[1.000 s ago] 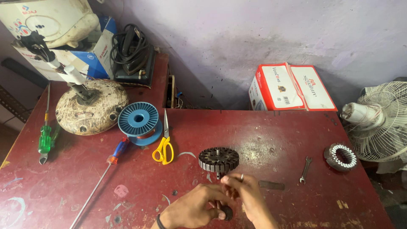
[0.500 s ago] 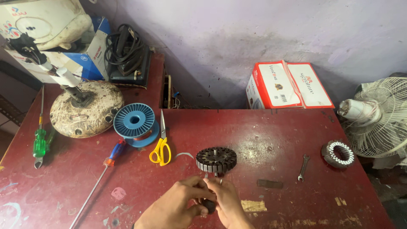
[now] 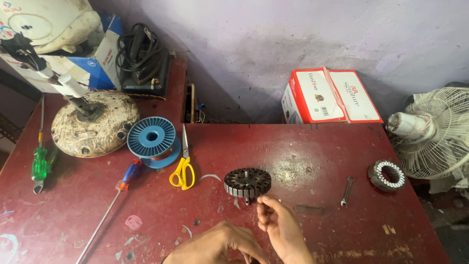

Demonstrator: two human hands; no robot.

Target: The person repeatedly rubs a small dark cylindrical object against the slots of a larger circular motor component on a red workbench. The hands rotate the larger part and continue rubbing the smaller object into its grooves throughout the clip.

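Stator core (image 3: 247,182) — a dark, toothed round piece with a small shaft hole in the middle — stands on the red table (image 3: 303,156) just above the two hands, near the middle of the bench. Right hand (image 3: 281,227) sits directly below it at six o'clock, fingers (image 3: 264,208) curled together and pinched close under the core's lower rim; whether they actually grip something thin there I cannot tell. Left hand (image 3: 220,244) lies lower and to the left, at about seven o'clock from the core, knuckles up and fingers folded in, and what it holds, if anything, is hidden.

Going outward: at nine o'clock from the core lie yellow-handled scissors (image 3: 183,168), blades pointing away. Beyond them, toward ten o'clock, a blue wire spool (image 3: 152,139) sits beside a worn round fan motor housing (image 3: 95,124). A long screwdriver (image 3: 115,195) with a red and blue handle lies slanted at eight o'clock, and a green-handled screwdriver (image 3: 40,164) rests near the far left edge. At three o'clock a small spanner (image 3: 347,190) lies flat, with a wound stator ring (image 3: 387,175) past it — near the pale table fan (image 3: 435,134). A red and white box (image 3: 330,98) stands against the wall at one o'clock
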